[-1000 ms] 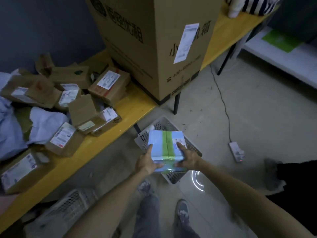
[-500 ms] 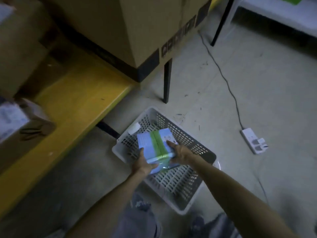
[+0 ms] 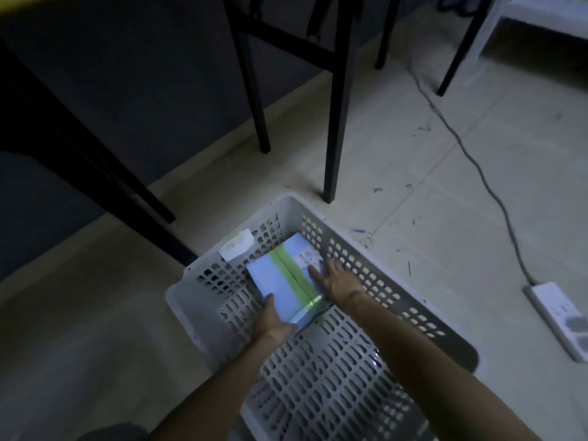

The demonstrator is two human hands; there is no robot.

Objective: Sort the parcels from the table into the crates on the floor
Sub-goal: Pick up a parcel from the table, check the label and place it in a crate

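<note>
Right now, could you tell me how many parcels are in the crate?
1. The blue parcel with green tape lies at the far end of the white crate, the left hand and right hand on it. Nothing else shows on the crate floor.

Pale blue parcel (image 3: 280,278) with a green tape band, held between left hand (image 3: 274,323) and right hand (image 3: 334,280). Under both hands, light grey crate (image 3: 366,259) with a slotted grid pattern. Beyond the hands, black table legs (image 3: 334,122); cream floor (image 3: 445,186).
</note>
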